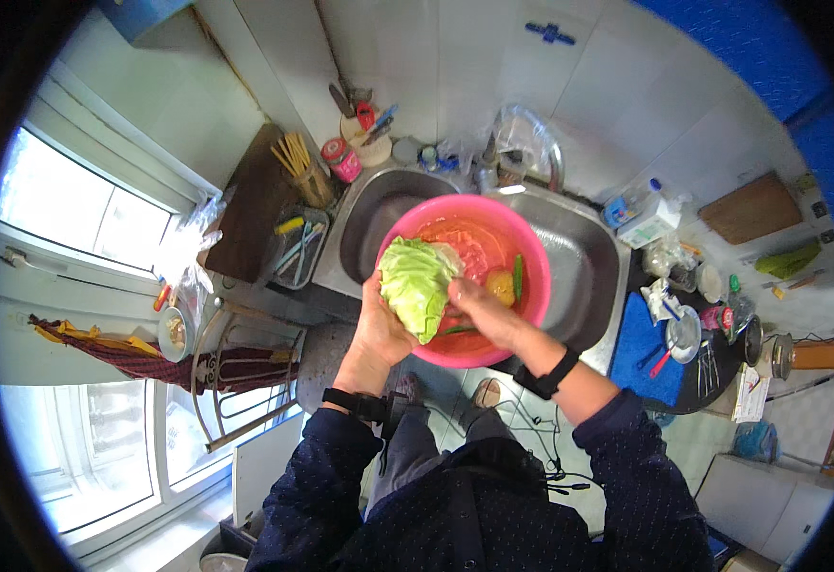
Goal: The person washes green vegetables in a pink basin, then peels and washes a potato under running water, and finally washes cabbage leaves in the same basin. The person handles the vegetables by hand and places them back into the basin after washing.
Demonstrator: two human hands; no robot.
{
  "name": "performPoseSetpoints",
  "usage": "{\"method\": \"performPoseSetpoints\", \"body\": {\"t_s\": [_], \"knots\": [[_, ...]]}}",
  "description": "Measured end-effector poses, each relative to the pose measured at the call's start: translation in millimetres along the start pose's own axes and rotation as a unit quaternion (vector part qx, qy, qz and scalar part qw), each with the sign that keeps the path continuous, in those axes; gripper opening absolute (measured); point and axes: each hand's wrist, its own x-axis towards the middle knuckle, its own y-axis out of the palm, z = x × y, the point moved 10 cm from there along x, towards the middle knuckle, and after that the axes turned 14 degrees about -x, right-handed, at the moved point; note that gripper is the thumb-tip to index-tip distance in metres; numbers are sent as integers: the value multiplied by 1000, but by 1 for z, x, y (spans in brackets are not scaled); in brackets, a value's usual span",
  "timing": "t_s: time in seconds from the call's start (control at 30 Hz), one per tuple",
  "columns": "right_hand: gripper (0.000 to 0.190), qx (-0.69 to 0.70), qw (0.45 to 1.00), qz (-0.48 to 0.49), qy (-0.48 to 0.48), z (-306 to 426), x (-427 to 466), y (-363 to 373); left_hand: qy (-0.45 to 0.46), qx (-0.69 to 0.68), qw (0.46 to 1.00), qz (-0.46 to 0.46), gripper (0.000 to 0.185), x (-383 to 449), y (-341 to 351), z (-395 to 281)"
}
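A pale green head of cabbage [417, 286] is held above a pink plastic basin [540, 286] of water. My left hand [377, 325] grips it from the left and below. At its right side is my right hand [485, 307], fingers against or close to the leaves; the fingertips are partly hidden, so the contact is unclear. In the basin lie a round yellowish vegetable, perhaps a potato [500, 286], and a long green pepper [517, 276]. Something reddish shows under the water. The basin rests across the steel double sink [588, 286].
A curved faucet [556, 161] stands behind the sink. To the left are a jar of chopsticks [313, 182], a pink-lidded jar [342, 161] and a plastic utensil tray [299, 247]. On the right, a blue cloth [638, 350] lies beside a metal strainer [683, 334]. Cables [553, 443] cross the floor.
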Motion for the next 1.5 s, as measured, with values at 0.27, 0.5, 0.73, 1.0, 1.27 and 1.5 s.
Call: {"method": "performPoseSetpoints", "body": {"t_s": [0.27,0.5,0.73,1.0,1.27,1.5], "knots": [[77,-18,988,-62,-137,84,-57,-4,-26,187,981,-44,64,-17,29,21],[82,-194,981,-16,-22,100,-90,-43,104,262,958,50,57,-14,69,4],[76,-119,976,-168,-77,109,-105,-79,39,157,985,56,57,-11,69,38],[72,-151,950,-221,-158,107,-113,-57,35,166,983,69,58,-13,77,52],[82,-123,953,-105,-255,119,-111,-49,171,439,863,181,65,-33,130,34],[88,-149,955,-64,-249,119,-109,-48,249,558,784,109,44,-34,124,0]]}}
